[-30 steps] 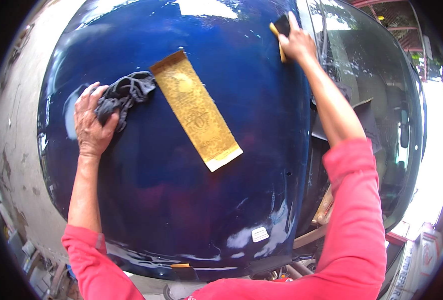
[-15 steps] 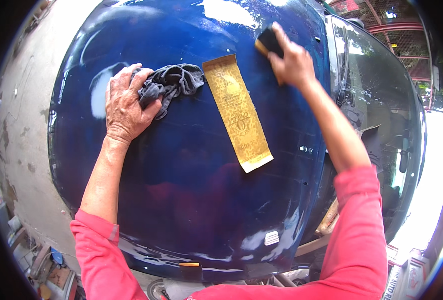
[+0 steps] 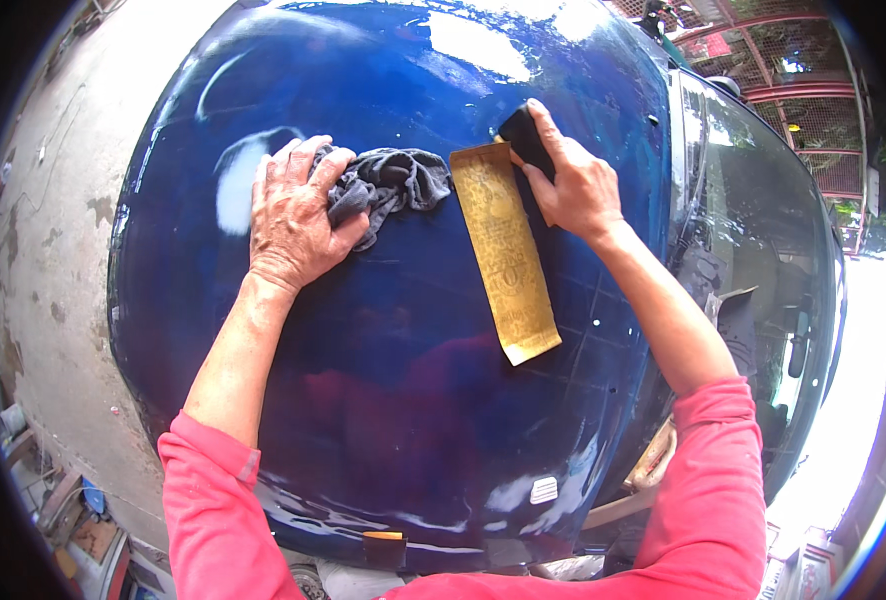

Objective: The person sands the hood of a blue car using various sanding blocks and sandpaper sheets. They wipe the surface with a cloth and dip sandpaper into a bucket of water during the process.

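Note:
Beneath me is a glossy dark blue car hood [image 3: 393, 330]. My left hand [image 3: 298, 215] presses on its left part, fingers and thumb closed around one end of a crumpled dark grey rag [image 3: 403, 180]. A long yellow-brown strip of sandpaper [image 3: 508, 260] lies printed side up on the hood between my hands. Just right of the strip's far end, my right hand [image 3: 581, 190] grips a black sanding block [image 3: 528, 138] against the paint, index finger stretched along it. The block's underside is hidden.
The windshield [image 3: 763, 210] rises at the right, beyond the hood's edge. A small black piece with an orange edge [image 3: 385, 550] rests at the near edge, and a small white slotted piece [image 3: 544, 489] lies nearby. Concrete floor [image 3: 53, 230] runs along the left, with clutter at lower left.
My right hand has moved the sanding block nearer to me and leftward, close to the strip. The whole view has shifted slightly; the rag and left hand keep their place on the hood.

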Available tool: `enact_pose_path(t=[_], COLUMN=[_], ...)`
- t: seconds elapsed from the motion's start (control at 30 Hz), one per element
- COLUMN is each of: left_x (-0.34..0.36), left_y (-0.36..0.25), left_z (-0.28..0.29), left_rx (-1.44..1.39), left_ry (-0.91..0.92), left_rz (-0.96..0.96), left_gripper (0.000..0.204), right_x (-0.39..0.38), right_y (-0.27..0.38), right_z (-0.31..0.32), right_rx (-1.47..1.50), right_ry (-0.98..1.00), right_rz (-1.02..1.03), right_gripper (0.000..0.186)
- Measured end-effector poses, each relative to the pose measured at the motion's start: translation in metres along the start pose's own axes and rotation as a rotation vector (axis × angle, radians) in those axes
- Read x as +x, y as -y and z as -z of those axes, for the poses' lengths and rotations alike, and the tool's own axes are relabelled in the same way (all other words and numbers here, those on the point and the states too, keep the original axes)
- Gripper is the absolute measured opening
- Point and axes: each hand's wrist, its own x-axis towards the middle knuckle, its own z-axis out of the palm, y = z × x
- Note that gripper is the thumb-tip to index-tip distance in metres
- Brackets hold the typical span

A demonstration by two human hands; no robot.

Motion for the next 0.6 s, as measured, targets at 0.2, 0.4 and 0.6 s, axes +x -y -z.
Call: enact_pose_path(t=[0.2, 0.4, 0.6], left_x=[-0.001, -0.003, -0.001], left_y=[-0.001, -0.001, -0.003], left_z=[0.003, 0.000, 0.006], left_rx=[0.018, -0.015, 0.018], left_ry=[-0.015, 0.011, -0.006], left_rz=[-0.027, -0.001, -0.021], left_gripper=[0.064, 0.070, 0.067], right_x=[0.091, 0.023, 0.095], right_y=[-0.031, -0.028, -0.057], right_z=[-0.013, -0.010, -0.015], right_rx=[-0.256, -0.034, -0.271], right_ry=[-0.057, -0.025, -0.059], right_rz=[-0.320, -0.087, -0.363], right_gripper=[0.079, 0.091, 0.083])
